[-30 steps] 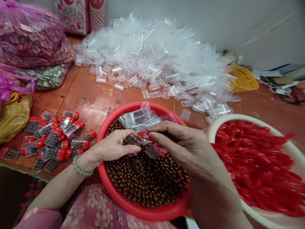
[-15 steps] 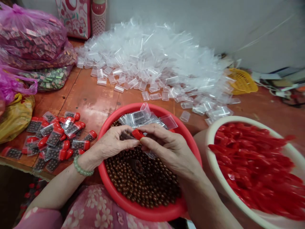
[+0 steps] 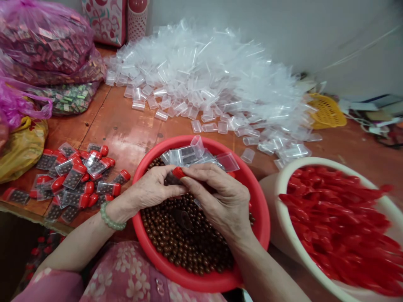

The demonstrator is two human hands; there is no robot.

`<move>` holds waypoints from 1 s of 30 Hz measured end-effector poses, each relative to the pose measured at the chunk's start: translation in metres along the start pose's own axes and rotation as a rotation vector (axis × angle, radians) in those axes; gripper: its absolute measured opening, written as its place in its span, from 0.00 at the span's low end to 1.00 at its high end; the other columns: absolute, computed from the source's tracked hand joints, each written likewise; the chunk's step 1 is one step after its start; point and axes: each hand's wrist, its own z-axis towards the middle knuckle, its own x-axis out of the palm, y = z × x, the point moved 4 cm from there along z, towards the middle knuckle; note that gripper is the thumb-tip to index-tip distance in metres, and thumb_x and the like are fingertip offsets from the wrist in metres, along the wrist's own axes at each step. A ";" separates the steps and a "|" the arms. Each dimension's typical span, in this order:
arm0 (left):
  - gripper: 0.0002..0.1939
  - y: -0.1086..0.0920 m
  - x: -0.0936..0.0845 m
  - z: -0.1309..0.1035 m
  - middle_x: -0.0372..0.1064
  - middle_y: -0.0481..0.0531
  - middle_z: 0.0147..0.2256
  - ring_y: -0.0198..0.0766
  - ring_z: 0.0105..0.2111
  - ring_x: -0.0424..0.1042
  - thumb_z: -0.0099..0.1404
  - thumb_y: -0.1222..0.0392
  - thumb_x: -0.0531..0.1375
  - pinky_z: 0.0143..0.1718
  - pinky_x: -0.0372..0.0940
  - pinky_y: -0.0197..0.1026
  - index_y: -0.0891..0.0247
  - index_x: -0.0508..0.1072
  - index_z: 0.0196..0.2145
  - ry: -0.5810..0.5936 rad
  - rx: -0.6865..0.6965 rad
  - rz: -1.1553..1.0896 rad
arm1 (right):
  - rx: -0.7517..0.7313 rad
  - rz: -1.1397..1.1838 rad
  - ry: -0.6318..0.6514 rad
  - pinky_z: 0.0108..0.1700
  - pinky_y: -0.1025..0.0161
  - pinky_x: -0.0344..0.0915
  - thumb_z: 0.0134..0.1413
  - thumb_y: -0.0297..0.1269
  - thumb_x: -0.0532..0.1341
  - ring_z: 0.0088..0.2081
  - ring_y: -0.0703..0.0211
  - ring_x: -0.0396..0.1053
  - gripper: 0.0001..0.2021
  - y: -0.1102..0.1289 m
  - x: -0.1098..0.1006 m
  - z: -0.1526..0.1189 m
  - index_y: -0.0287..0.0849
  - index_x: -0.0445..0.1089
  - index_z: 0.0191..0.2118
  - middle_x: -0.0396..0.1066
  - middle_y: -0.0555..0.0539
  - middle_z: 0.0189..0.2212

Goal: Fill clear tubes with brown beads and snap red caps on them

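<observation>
Over a red basin (image 3: 201, 285) of shiny brown balls (image 3: 189, 251), my two hands meet at one small container. My left hand (image 3: 151, 188) grips its clear plastic body (image 3: 170, 180), mostly hidden by the fingers. At its end is a red cap (image 3: 178, 172), pinched between the thumb and fingers of my right hand (image 3: 220, 195). Behind my hands, several clear cases (image 3: 184, 155) lie on the balls inside the basin. To the left, a heap of red-capped containers (image 3: 74, 176) filled with dark balls rests on the table.
A large mound of clear plastic cases (image 3: 204, 79) spreads along the wall. On the right stands a cream tub (image 3: 281, 201) of red plastic pieces (image 3: 340, 226). Pink bags (image 3: 50, 46) and a yellow bag (image 3: 22, 151) sit at the left; a yellow basket (image 3: 329, 111) lies behind.
The camera view has shifted slightly, so the surroundings sit a little further right. My right fingers have closed further over the red cap, and less of it shows.
</observation>
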 end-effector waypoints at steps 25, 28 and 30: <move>0.11 0.009 -0.001 0.001 0.68 0.48 0.33 0.34 0.34 0.66 0.56 0.63 0.64 0.40 0.60 0.39 0.67 0.71 0.37 0.008 -0.019 0.015 | -0.194 -0.135 0.062 0.40 0.61 0.73 0.59 0.28 0.60 0.38 0.59 0.74 0.09 -0.007 0.002 -0.007 0.46 0.74 0.43 0.74 0.47 0.37; 0.12 0.008 -0.002 -0.001 0.69 0.49 0.35 0.34 0.36 0.67 0.55 0.62 0.65 0.43 0.60 0.39 0.67 0.72 0.38 0.019 -0.027 -0.078 | -0.304 -0.222 0.139 0.42 0.58 0.74 0.57 0.31 0.63 0.42 0.56 0.74 0.15 -0.005 0.002 -0.009 0.45 0.70 0.50 0.73 0.43 0.41; 0.12 0.008 -0.002 -0.002 0.70 0.49 0.36 0.34 0.37 0.67 0.55 0.63 0.65 0.46 0.59 0.40 0.66 0.72 0.38 0.035 -0.030 -0.129 | -0.350 -0.262 0.178 0.42 0.57 0.74 0.55 0.35 0.66 0.43 0.54 0.73 0.19 -0.004 0.002 -0.010 0.44 0.68 0.53 0.72 0.42 0.42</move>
